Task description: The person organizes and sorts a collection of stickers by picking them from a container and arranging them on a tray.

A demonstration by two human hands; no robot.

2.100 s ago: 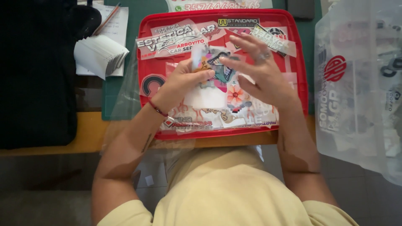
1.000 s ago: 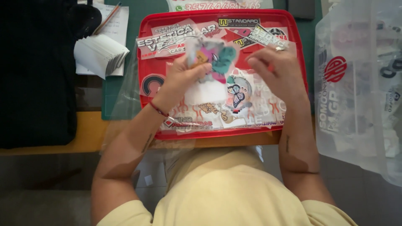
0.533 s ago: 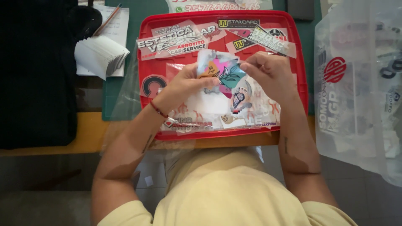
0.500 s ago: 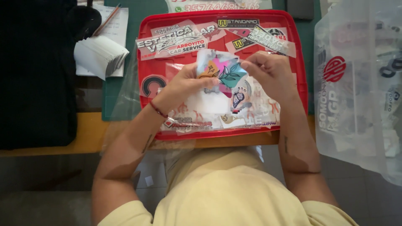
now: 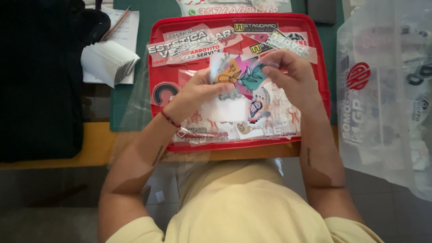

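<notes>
A red plastic tray (image 5: 158, 67) lies on the table edge, filled with several loose stickers and clear-backed decals. Over its middle, my left hand (image 5: 194, 94) and my right hand (image 5: 291, 77) together hold up a small colourful sticker sheet (image 5: 240, 74) with leaf and flower shapes. The left fingers pinch its left edge, and the right fingertips grip its upper right corner. A butterfly sticker (image 5: 256, 108) lies in the tray just below the sheet. A red cord bracelet sits on my left wrist.
A stack of white paper slips (image 5: 108, 60) with a pencil lies left of the tray on a green mat (image 5: 118, 96). A black bag (image 5: 40, 81) fills the far left. A large clear plastic bag (image 5: 387, 99) of printed stickers stands at the right.
Both hands have drawn together over the tray's middle. The colourful sheet, earlier held by the left hand alone, is now gripped by both hands and tilted flatter.
</notes>
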